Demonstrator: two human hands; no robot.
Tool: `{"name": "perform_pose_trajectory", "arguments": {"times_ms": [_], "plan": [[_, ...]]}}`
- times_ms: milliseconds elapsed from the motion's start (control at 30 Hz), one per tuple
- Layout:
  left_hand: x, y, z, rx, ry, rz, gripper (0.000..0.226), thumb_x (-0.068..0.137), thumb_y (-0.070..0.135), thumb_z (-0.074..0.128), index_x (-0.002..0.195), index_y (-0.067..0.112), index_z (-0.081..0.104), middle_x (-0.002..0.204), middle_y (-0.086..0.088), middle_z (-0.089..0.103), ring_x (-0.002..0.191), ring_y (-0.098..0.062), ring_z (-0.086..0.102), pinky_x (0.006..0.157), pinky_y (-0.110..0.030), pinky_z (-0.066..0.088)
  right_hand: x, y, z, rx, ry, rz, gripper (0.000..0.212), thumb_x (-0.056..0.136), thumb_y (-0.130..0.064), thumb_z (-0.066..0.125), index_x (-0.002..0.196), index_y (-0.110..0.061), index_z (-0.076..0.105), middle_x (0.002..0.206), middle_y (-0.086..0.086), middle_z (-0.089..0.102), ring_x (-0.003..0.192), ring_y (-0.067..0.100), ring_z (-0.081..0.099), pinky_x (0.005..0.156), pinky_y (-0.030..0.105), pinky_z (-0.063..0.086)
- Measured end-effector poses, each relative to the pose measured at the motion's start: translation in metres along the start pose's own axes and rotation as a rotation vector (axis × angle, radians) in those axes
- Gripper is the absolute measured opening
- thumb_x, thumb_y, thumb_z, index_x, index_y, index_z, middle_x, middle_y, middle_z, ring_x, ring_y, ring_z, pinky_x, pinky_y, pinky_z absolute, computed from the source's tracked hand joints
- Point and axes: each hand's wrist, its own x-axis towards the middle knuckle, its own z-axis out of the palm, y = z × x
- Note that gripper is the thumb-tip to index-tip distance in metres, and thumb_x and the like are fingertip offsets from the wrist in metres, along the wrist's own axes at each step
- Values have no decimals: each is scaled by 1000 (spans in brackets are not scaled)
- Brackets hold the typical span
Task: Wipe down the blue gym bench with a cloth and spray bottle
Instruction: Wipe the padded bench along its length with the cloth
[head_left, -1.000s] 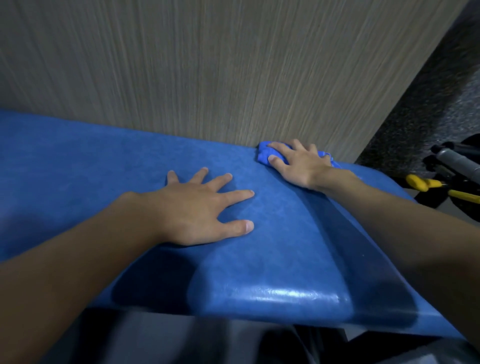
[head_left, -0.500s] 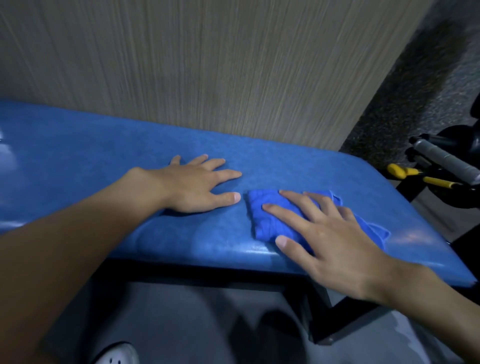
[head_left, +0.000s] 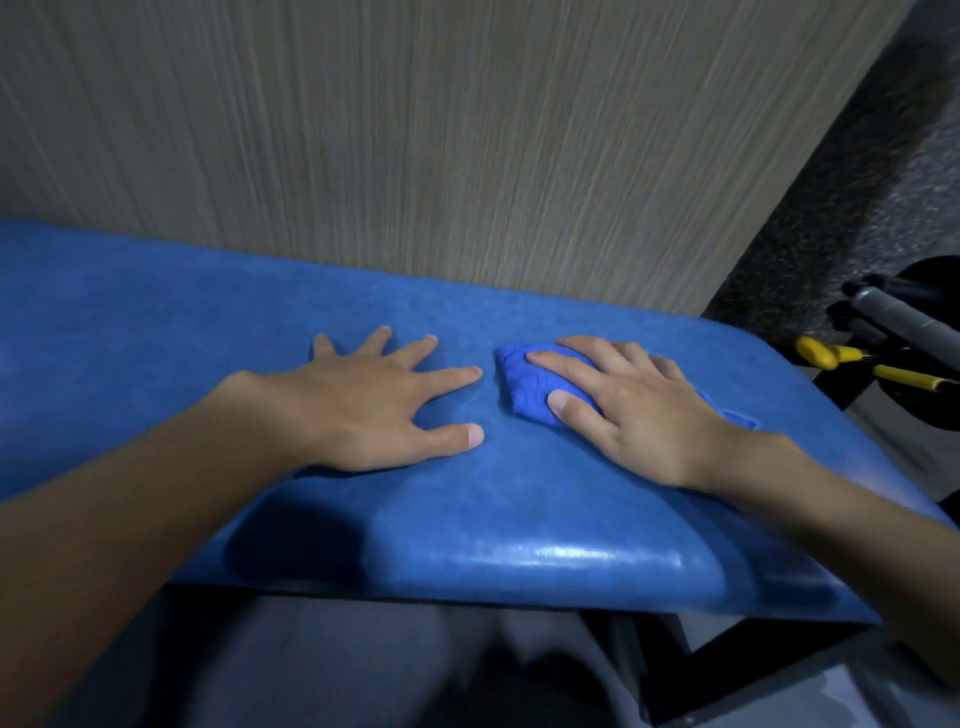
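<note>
The blue padded gym bench (head_left: 156, 332) runs across the view against a wall. A bunched blue cloth (head_left: 524, 379) lies on its top near the right end, and my right hand (head_left: 628, 410) presses flat on it with the fingers spread over the fabric. My left hand (head_left: 374, 405) rests palm-down on the bare pad just left of the cloth, fingers apart, holding nothing. A wet sheen shows on the bench's front edge (head_left: 582, 556). No spray bottle is in view.
A wood-grain wall panel (head_left: 467, 130) rises right behind the bench. To the right, on dark speckled flooring, stands gym equipment with a grey bar (head_left: 904, 317) and yellow-handled parts (head_left: 831, 356). The bench's black frame (head_left: 727, 670) shows below the pad.
My right hand slid the cloth from the far edge by the wall to the front of the pad, then back toward the middle. My left hand stayed planted on the bench.
</note>
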Motion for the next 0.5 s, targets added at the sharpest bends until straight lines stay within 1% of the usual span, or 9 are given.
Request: {"name": "perform_pose_trajectory", "arguments": {"times_ms": [67,167,267,333,400,433,500], "plan": [[1,0,1,13,2,4,84,66,92,5,144,65,-10,165,12,-14,153,-27,-11,114,-69,5,34,10,5,1,15,22,63,84,-72,2,144,-57,14,153,-17,24,135,20,27,110,54,24],[2,-2,4,14,-6,2,82,68,93,6,143,65,-12,165,12,-16,152,-27,-13,114,-70,2,83,24,10,-14,12,71,52,94,-65,13,145,-56,18,153,-15,26,138,22,24,110,54,21],[4,-3,7,17,2,4,91,57,97,-3,141,66,-16,164,12,-17,152,-27,-14,114,-70,1,119,31,11,-61,36,129,50,95,-64,14,144,-56,20,153,-13,26,139,19,17,108,51,17],[4,-2,7,12,3,0,94,54,99,-5,141,65,-17,164,12,-18,152,-27,-15,114,-69,1,130,32,10,-42,4,173,49,95,-65,13,143,-58,20,152,-12,27,138,22,19,107,54,19],[2,-1,6,-1,0,-4,92,55,96,-5,142,65,-16,164,13,-18,152,-26,-16,114,-68,-1,130,29,9,-5,-33,198,49,94,-66,14,142,-59,19,152,-11,27,137,27,25,106,61,20],[2,-1,6,-8,1,-3,92,56,96,-4,142,65,-15,164,13,-18,152,-26,-16,114,-68,-1,127,27,9,9,-42,197,50,94,-67,15,142,-58,19,154,-11,25,138,29,26,106,64,21],[0,-1,4,-21,1,-3,89,60,96,0,143,65,-12,164,13,-17,152,-26,-15,114,-69,-1,114,21,6,26,-50,175,51,94,-66,17,144,-56,20,157,-13,21,139,31,25,107,64,21]]}}
